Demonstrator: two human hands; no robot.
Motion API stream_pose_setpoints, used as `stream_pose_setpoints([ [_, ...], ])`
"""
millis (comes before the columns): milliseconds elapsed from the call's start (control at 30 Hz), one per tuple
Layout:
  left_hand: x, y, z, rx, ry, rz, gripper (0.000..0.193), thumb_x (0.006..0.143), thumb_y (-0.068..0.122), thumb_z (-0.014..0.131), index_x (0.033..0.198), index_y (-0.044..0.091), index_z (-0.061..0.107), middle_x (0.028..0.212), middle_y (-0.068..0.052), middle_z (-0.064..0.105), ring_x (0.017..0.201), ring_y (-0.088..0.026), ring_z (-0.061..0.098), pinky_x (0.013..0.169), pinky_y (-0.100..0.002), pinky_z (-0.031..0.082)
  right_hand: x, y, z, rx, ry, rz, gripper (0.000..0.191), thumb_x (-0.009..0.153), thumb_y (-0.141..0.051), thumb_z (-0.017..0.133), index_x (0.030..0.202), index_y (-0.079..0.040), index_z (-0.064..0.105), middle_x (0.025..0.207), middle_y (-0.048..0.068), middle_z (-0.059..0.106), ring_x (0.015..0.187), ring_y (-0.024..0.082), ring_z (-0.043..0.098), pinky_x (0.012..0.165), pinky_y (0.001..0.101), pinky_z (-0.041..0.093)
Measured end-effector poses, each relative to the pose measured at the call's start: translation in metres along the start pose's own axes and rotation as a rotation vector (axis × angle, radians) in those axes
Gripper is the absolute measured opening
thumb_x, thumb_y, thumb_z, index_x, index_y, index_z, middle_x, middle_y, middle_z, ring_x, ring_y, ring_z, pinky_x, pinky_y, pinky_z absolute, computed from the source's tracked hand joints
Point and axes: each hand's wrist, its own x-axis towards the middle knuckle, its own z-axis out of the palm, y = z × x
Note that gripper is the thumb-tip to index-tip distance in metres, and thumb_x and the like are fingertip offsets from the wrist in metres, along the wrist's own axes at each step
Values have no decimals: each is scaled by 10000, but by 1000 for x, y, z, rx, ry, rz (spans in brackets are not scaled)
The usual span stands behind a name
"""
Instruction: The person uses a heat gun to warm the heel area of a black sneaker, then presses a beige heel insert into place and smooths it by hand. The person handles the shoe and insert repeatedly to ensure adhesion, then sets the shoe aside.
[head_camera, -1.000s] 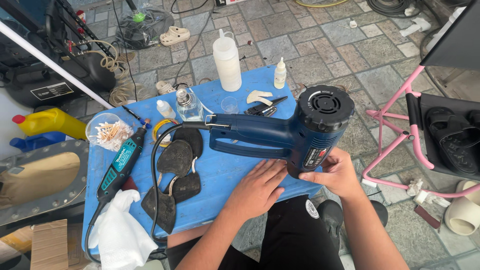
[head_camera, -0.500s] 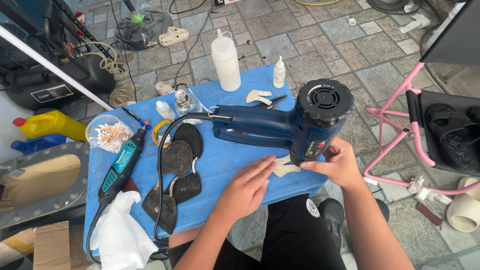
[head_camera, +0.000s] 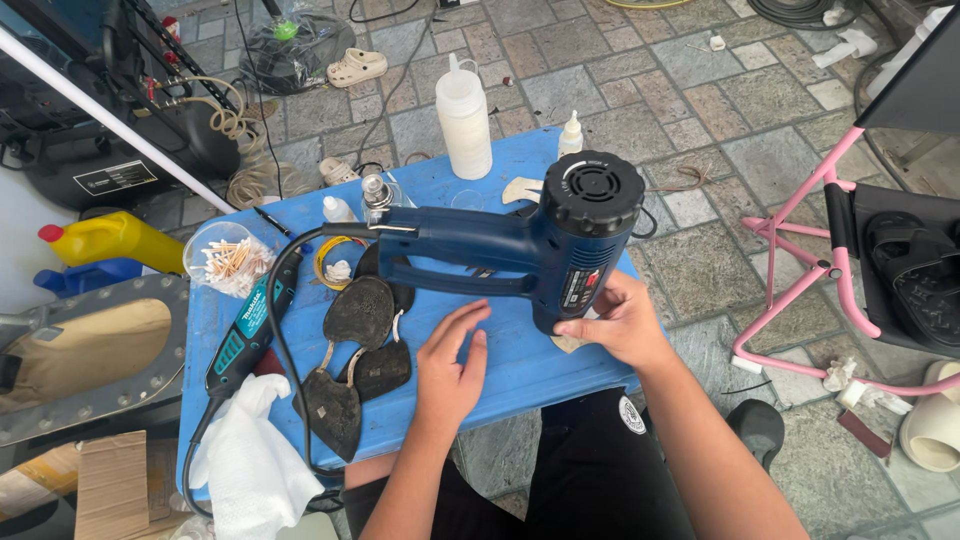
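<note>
- The left hand (head_camera: 452, 362) has slid back off the pale piece and lies flat, fingers apart, on the blue plastic worktop (head_camera: 520, 372).
- The right hand (head_camera: 622, 322) clamps the dark blue heat gun (head_camera: 540, 245), standing upright over that tan sole scrap (head_camera: 566, 344).
- Beyond: black rubber shoe soles (head_camera: 358, 352), white squeeze bottle (head_camera: 464, 116).

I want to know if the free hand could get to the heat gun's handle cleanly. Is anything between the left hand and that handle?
Nothing visible does. The left hand lies flat on the blue table, just below the handle of the heat gun, with only bare tabletop between them. The black shoe soles lie off to its left side. The right hand grips the gun's barrel.
</note>
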Motion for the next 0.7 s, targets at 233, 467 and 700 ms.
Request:
stream_pose_setpoints([
  [233,-5,16,-4,155,-179,36,262,945,126,669,1191,54,724,1214,-115,736,1153,-297,717,1006,-401,568,-27,-30,-19,-113,-29,9,541,696,24,893,1199,13,691,1183,51,720,1119,149,670,1046,347,501],
  [467,-11,37,51,404,-645,375,929,896,608,640,1569,29,366,1676,-161,315,1559,-353,263,1232,-595,193,-39,-50,-62,-257,31,-47,556,707,9,887,1225,0,684,1181,57,740,1137,138,671,1071,341,498],
  [700,-11,32,55,499,-705,389,1084,852,748,591,1595,17,291,1687,-167,259,1576,-346,210,1231,-603,158,-31,-55,-49,-190,17,-40,567,711,21,884,1236,14,671,1211,67,733,1162,145,663,1088,345,489],
])
